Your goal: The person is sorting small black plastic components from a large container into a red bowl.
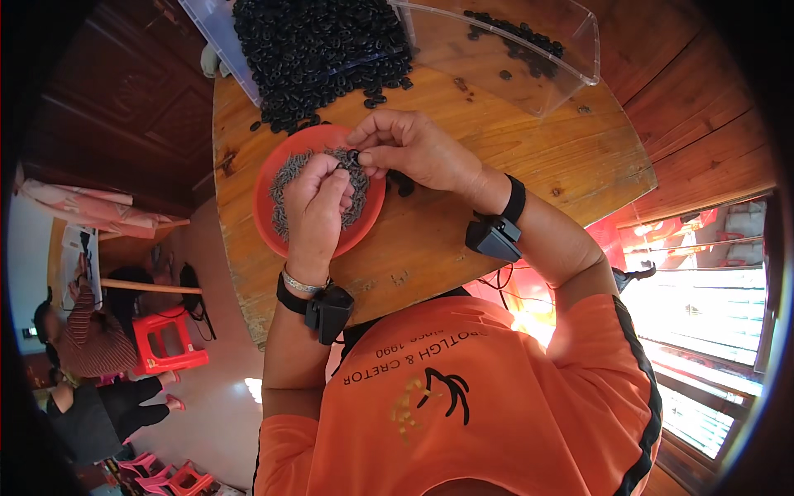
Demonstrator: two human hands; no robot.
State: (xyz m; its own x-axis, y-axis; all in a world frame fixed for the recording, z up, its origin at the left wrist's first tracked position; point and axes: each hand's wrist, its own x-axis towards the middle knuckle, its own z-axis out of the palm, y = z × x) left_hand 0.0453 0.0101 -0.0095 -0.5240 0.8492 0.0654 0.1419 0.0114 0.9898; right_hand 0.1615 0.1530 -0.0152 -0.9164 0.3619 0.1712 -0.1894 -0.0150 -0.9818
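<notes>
An orange-red bowl (263,202) full of small grey screw-like pieces (285,178) stands on the wooden table. Over it, my left hand (313,202) is closed in a pinch, thumb against bent index finger; what it holds is too small to name. My right hand (422,153) meets it from the right above the bowl's rim. Between its thumb and index finger is a small black ring-shaped part (354,157), close to the left fingertips. A heap of similar black oval rings (318,58) lies just beyond the bowl. A few more black parts (402,183) rest beside the bowl, below my right hand.
A clear plastic tub (529,91) at the far right holds some black rings. The heap spreads from a pale plastic bin (217,41). Left of the wooden table (513,190), people sit near a red stool (169,339). A bright window (703,314) is at right.
</notes>
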